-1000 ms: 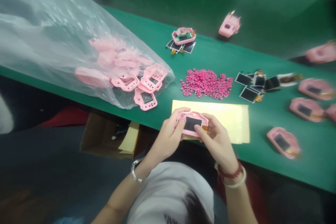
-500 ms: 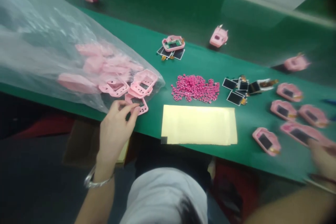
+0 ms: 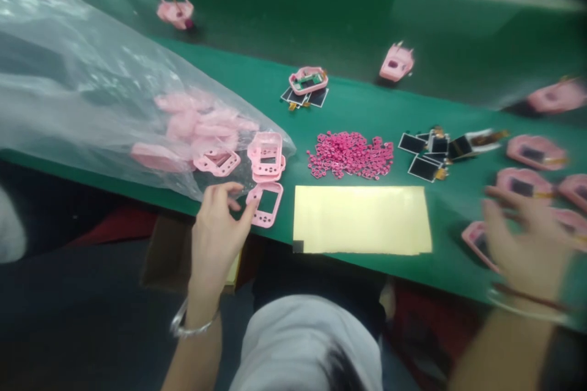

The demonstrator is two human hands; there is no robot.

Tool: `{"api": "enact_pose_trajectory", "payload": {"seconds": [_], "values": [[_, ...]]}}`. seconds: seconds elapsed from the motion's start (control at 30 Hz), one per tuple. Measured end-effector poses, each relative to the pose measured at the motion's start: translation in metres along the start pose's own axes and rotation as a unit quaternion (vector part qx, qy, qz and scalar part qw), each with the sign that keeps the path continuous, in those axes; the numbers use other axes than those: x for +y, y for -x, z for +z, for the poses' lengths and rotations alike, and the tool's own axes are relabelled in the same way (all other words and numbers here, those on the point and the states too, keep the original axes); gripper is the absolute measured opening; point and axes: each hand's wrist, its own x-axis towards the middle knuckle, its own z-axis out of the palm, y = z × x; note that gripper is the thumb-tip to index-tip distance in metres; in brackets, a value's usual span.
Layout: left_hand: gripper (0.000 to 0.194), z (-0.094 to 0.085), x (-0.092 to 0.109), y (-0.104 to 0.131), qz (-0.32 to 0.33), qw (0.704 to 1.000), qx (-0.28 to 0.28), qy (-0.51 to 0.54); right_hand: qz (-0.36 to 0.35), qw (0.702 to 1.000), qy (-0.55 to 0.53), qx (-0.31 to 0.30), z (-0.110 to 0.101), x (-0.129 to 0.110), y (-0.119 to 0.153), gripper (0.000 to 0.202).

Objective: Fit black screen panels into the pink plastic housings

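Observation:
My left hand is at the table's front edge, its thumb touching the left side of a pink frame with a rectangular window. Whether the fingers grip the frame is unclear. Above it, more pink frames lie stacked at the mouth of a clear plastic bag holding several pink shells. On the right, my right hand, blurred, hovers with fingers apart over pink shells fitted with dark screens; nothing shows in it. Between the hands lie a yellow sheet and a heap of small magenta pieces.
Loose black screens with orange ribbons lie right of the magenta heap. Further back, a pink shell with a green board rests on more screens. Pink parts stand along the green back panel.
My right hand has moved left, away from the pink shell it was touching, and its fingers have spread. The pink frame by my left hand now lies apart from the stack. The whole view has shifted.

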Motion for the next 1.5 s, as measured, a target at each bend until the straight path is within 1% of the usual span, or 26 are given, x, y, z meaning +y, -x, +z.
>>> {"api": "enact_pose_trajectory", "payload": {"seconds": [0.07,0.17,0.23,0.27,0.3,0.33,0.37,0.4,0.47,0.5,0.53,0.57,0.6,0.63,0.67,0.77,0.8,0.83,0.87,0.9,0.97,1.03,1.1,1.17,1.3,1.5], "values": [[0.032,-0.005,-0.001,0.004,-0.052,0.997,-0.036,-0.050,-0.089,0.992,0.029,-0.089,0.023,-0.023,-0.008,0.031],[0.022,-0.007,-0.006,0.009,-0.076,0.989,-0.116,-0.045,-0.177,0.974,0.058,-0.132,0.052,-0.037,-0.018,0.039],[0.020,-0.005,-0.008,0.013,-0.080,0.990,-0.111,0.042,-0.200,0.969,0.081,-0.117,0.065,-0.036,-0.020,0.041],[0.019,-0.004,-0.007,0.014,-0.091,0.983,-0.103,0.119,-0.208,0.968,0.093,-0.105,0.068,-0.034,-0.019,0.041],[0.020,-0.004,-0.005,0.015,-0.110,0.964,-0.098,0.220,-0.217,0.966,0.106,-0.092,0.071,-0.032,-0.018,0.040],[0.019,-0.003,-0.001,0.015,-0.137,0.927,-0.100,0.333,-0.224,0.964,0.120,-0.078,0.072,-0.030,-0.017,0.040],[0.017,-0.004,0.005,0.015,-0.172,0.870,-0.111,0.448,-0.229,0.961,0.138,-0.064,0.073,-0.027,-0.015,0.040],[0.013,-0.005,0.012,0.014,-0.209,0.797,-0.128,0.552,-0.234,0.958,0.158,-0.052,0.074,-0.024,-0.014,0.039],[0.004,-0.006,0.030,0.012,-0.287,0.630,-0.175,0.700,-0.227,0.953,0.198,-0.021,0.076,-0.019,-0.015,0.040],[0.010,-0.005,0.039,0.012,-0.322,0.556,-0.195,0.741,-0.217,0.952,0.217,0.002,0.077,-0.017,-0.017,0.042],[0.016,-0.003,0.048,0.013,-0.350,0.499,-0.212,0.764,-0.204,0.951,0.232,0.028,0.078,-0.016,-0.018,0.045],[0.019,0.001,0.056,0.014,-0.367,0.464,-0.224,0.775,-0.189,0.950,0.241,0.056,0.078,-0.016,-0.020,0.049],[0.017,0.007,0.061,0.016,-0.370,0.455,-0.232,0.776,-0.172,0.952,0.240,0.082,0.078,-0.018,-0.021,0.052],[0.011,0.013,0.065,0.019,-0.359,0.473,-0.236,0.769,-0.152,0.955,0.229,0.107,0.075,-0.022,-0.021,0.052],[0.002,0.020,0.067,0.023,-0.335,0.514,-0.234,0.754,-0.129,0.962,0.206,0.127,0.072,-0.029,-0.019,0.050],[0.026,0.038,0.064,0.033,-0.218,0.697,-0.205,0.652,-0.041,0.985,0.082,0.144,0.051,-0.066,-0.003,0.037],[0.030,0.042,0.062,0.036,-0.183,0.745,-0.205,0.608,-0.013,0.992,0.033,0.121,0.042,-0.083,0.005,0.033],[0.031,0.043,0.059,0.038,-0.157,0.778,-0.215,0.569,0.008,0.997,-0.014,0.078,0.035,-0.100,0.015,0.031],[0.030,0.044,0.057,0.039,-0.141,0.794,-0.235,0.542,0.024,0.998,-0.055,0.029,0.029,-0.118,0.025,0.030],[0.032,0.044,0.056,0.039,-0.133,0.796,-0.261,0.529,0.021,0.996,-0.085,-0.037,0.024,-0.135,0.034,0.029],[0.038,0.041,0.056,0.040,-0.129,0.780,-0.304,0.532,-0.033,0.979,-0.138,-0.144,0.022,-0.163,0.050,0.021],[0.040,0.040,0.059,0.040,-0.117,0.767,-0.322,0.543,-0.119,0.958,-0.167,-0.199,0.028,-0.182,0.061,0.017],[0.038,0.039,0.063,0.041,-0.092,0.770,-0.323,0.542,-0.189,0.945,-0.167,-0.209,0.037,-0.190,0.067,0.018],[0.037,0.040,0.067,0.043,-0.076,0.775,-0.321,0.539,-0.220,0.940,-0.158,-0.207,0.046,-0.192,0.070,0.018],[0.037,0.040,0.069,0.045,-0.076,0.773,-0.329,0.538,-0.208,0.941,-0.177,-0.199,0.055,-0.190,0.074,0.016],[0.039,0.042,0.067,0.048,-0.090,0.772,-0.320,0.541,-0.176,0.947,-0.174,-0.203,0.057,-0.195,0.078,0.016]]}}
